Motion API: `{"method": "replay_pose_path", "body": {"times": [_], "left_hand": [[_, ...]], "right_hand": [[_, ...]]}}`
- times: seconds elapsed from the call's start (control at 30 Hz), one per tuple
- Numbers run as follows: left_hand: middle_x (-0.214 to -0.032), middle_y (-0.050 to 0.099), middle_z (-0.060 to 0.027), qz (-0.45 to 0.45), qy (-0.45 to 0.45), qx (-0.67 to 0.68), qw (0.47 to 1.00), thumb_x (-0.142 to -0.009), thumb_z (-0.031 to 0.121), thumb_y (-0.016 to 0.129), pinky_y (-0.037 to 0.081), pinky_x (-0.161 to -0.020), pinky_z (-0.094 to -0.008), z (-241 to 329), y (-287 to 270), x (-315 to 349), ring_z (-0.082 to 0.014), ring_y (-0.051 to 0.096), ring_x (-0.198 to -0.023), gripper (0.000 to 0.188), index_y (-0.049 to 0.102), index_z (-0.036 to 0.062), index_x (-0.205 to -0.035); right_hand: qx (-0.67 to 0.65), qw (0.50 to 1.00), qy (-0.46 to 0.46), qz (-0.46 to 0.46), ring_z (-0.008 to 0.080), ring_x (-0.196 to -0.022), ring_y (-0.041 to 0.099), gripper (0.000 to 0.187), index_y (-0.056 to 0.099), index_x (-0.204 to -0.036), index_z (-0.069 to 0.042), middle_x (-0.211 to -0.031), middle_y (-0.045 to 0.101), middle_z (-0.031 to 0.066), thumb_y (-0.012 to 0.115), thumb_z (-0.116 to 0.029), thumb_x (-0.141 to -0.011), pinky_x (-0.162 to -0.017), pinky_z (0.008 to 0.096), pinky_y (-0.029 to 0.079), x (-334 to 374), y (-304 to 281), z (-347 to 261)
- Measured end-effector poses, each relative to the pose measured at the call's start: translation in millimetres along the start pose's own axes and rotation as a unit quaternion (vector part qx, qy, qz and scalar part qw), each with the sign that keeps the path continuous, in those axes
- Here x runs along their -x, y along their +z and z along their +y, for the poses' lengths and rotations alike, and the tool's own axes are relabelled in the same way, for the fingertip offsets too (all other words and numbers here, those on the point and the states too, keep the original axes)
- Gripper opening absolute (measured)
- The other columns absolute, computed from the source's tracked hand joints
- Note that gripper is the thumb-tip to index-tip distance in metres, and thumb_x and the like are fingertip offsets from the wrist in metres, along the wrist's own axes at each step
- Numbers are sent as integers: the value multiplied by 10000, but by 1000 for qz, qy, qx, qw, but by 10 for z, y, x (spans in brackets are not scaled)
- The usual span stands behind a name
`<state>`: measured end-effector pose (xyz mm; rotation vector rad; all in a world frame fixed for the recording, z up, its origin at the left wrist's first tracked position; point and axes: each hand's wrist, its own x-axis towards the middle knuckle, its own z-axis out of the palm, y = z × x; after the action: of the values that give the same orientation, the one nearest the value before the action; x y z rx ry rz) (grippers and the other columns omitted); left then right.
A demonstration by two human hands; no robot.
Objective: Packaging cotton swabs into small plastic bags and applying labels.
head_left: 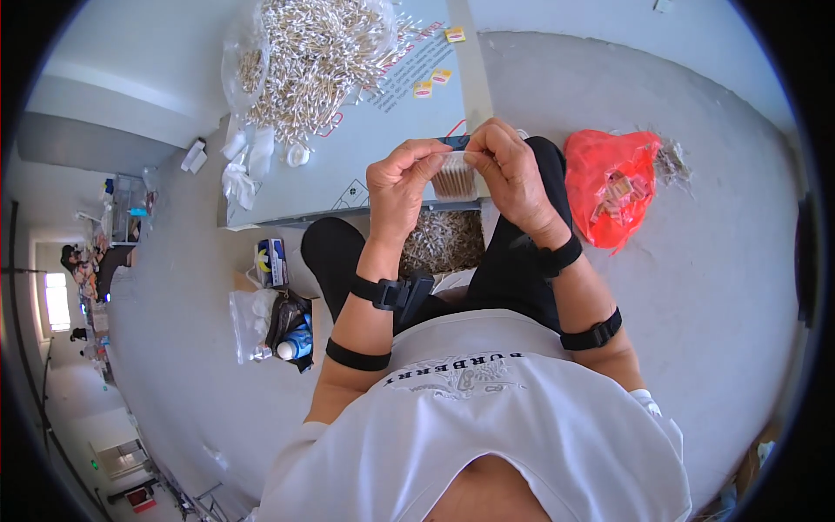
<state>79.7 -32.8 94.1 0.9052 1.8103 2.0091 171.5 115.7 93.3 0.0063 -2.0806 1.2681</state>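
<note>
Head view: left hand (398, 183) and right hand (511, 165), both pinched on one swab bundle (453, 177). At eleven o'clock, one loose swab heap (313, 61); at three o'clock, one red bag (609, 183).

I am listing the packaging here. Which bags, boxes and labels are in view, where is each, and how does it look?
Small clear bag: held between left hand and right hand, filled with thin sticks.
Red plastic bag: floor, person's right, crumpled.
Large clear bag: table's far left, holds sticks.
Three small labels: on table, yellow and red.
Small box: floor, left, white and blue.

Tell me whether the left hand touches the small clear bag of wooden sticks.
Touching. The head view shows the left hand pinching the top edge of the small clear bag of wooden sticks.
</note>
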Motion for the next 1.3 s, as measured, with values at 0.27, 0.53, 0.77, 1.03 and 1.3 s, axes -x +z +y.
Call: {"method": "replay_pose_path", "body": {"times": [0.27,0.53,0.77,1.03,1.3], "left_hand": [[-902,648,-59,85,159,-141,973,-820,-34,682,478,-713,-244,-635,14,-140,-122,591,-774,60,681,7,-864],[-804,645,-80,41,46,-117,991,-771,-31,691,483,-640,-276,-1243,-158,-17,-167,619,-726,42,668,-5,-795],[-821,634,-81,24,48,-122,991,-739,-47,722,500,-652,-288,-1263,-188,-30,-171,625,-746,96,670,-2,-806],[-864,593,-81,16,81,-191,978,-726,-25,712,486,-678,-333,-1159,-111,-132,-237,590,-780,95,646,17,-779],[-852,529,-117,16,147,-368,918,-782,9,649,436,-757,-394,-1020,-208,-149,-325,496,-857,119,530,14,-797]], "right_hand": [[26,998,53,24,353,-765,578,102,552,-831,-8,-826,570,155,644,-41,-802,-654,391,463,106,286,481],[-3,983,183,-3,292,-723,587,100,571,-805,-8,-809,583,136,662,-48,-791,-645,362,464,409,512,946],[70,983,170,-10,217,-658,548,124,642,-852,-47,-790,560,80,721,-71,-760,-615,321,447,348,515,883],[45,988,147,9,241,-691,576,88,660,-806,-68,-783,554,78,729,-80,-753,-620,341,462,263,576,911],[152,985,76,13,346,-771,590,137,559,-750,-23,-793,568,126,693,-51,-760,-647,421,479,249,589,842]]}}
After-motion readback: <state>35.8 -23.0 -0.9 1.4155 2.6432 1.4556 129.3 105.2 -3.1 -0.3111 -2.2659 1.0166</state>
